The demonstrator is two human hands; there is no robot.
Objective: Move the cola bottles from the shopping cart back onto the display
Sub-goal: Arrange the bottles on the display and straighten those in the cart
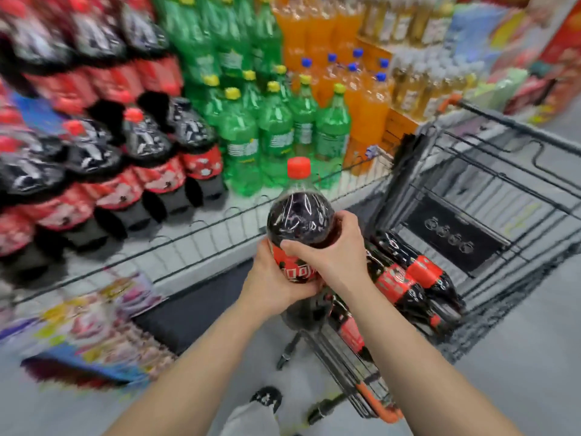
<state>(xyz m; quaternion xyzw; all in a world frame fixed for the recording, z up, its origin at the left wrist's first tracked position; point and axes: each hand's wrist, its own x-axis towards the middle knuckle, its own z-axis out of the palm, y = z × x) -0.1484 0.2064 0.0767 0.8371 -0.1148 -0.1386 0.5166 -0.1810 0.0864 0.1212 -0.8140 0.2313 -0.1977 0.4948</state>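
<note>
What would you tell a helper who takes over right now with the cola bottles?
Left hand grips the bottle at its label; right hand grips its shoulder. Together they hold it upright between the cart and the display.
At least three more colas lie in the cart.
On the display, cola rows stand at the left, with bare shelf in front of them.
Done: this bottle is out of the cart.
Left: set it on the shelf by the cola rows, then move the colas from the cart.
</note>
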